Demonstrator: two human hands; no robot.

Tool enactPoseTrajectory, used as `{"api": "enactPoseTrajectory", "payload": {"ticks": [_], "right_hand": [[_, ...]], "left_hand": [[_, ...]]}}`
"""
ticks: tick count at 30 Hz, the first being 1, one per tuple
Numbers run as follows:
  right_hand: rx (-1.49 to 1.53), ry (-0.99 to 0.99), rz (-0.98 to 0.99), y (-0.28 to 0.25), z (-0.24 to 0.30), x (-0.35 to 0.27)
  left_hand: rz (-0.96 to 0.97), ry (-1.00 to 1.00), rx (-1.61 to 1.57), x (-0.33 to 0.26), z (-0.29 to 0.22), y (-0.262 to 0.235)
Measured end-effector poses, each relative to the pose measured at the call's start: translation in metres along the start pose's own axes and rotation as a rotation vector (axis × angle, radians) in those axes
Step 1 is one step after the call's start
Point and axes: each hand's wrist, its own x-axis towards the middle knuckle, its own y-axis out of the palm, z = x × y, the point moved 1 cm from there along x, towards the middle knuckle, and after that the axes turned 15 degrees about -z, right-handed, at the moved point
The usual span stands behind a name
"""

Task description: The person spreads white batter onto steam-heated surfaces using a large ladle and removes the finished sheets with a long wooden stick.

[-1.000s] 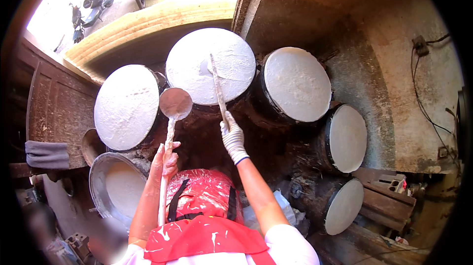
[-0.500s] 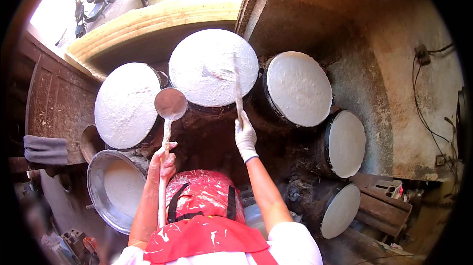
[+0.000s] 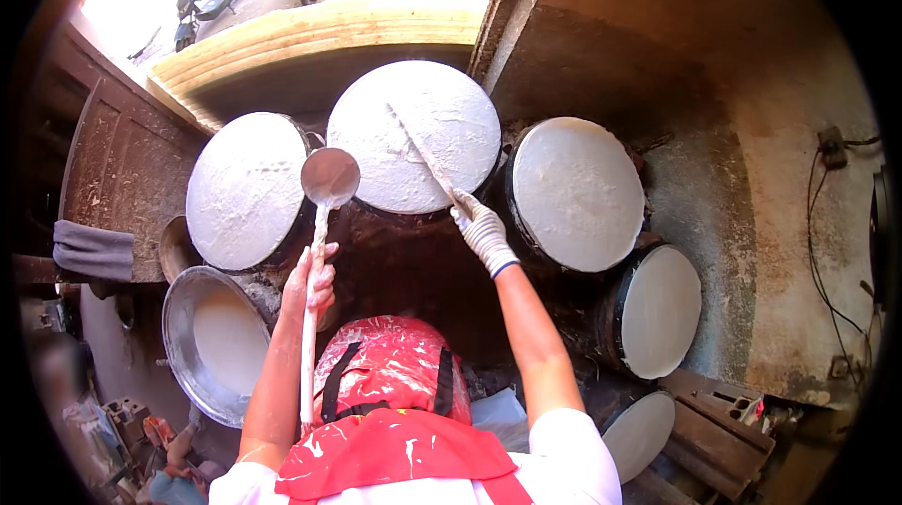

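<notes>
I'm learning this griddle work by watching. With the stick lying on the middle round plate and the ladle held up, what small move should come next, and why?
Probably sweep the stick in the gloved right hand on across the middle plate: it lies on the white layer, while the left hand holds the ladle off the plate.

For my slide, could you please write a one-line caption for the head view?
Gloved right hand draws a thin stick across a white round griddle; bare left hand holds a ladle.
</notes>
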Motion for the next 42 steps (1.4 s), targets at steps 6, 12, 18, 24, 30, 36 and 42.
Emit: {"api": "enactPoseTrajectory", "payload": {"ticks": [6,12,18,24,30,36,42], "right_hand": [[0.141,0.17,0.321,-0.066,0.009,-0.007],[0.31,0.535,0.289,-0.082,0.03,-0.064],[0.568,0.893,0.133,0.012,0.069,-0.142],[0.134,0.093,-0.233,0.113,0.09,-0.163],[-0.208,0.187,-0.246,0.053,0.103,-0.25],[-0.348,0.292,-0.13,0.106,0.149,-0.171],[-0.055,0.262,-0.426,0.095,0.105,-0.17]], "left_hand": [[-0.173,0.109,0.355,0.081,-0.035,0.019],[-0.367,0.114,0.569,0.14,-0.043,0.022],[-0.398,0.083,0.639,0.134,-0.022,0.03],[-0.142,-0.516,-0.274,0.129,-0.005,0.053],[0.245,-0.342,-0.451,0.089,-0.087,0.083],[0.377,-0.299,-0.447,0.071,-0.117,0.062],[0.41,-0.305,-0.395,0.038,-0.101,0.028]]}}
